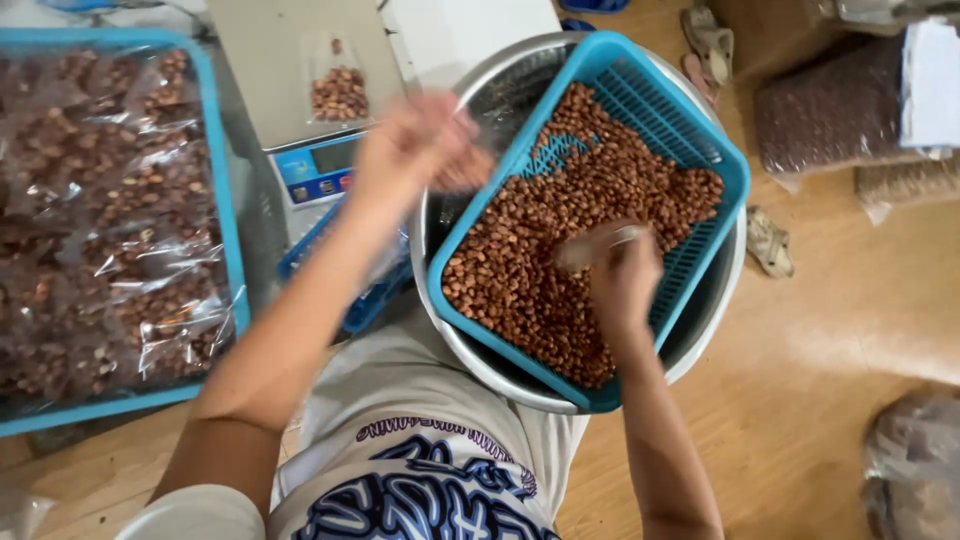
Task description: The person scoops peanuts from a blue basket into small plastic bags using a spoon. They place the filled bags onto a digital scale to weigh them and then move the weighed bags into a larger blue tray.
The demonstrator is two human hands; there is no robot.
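Note:
A blue plastic basket [700,140] full of brown peanuts [560,220] rests tilted in a big metal bowl [700,330]. My right hand [622,270] is over the peanuts and grips a small pale scoop [600,243], blurred by motion. My left hand [420,140] hovers at the basket's left rim and holds a small clear bag with peanuts in it [465,168], also blurred. On the scale [300,110] lies another small clear bag of peanuts [338,88].
A large blue tray [225,200] at the left holds several filled clear bags. Big sacks of peanuts [840,110] lie at the top right, sandals [768,240] on the wooden floor, a plastic bag [915,460] at the bottom right.

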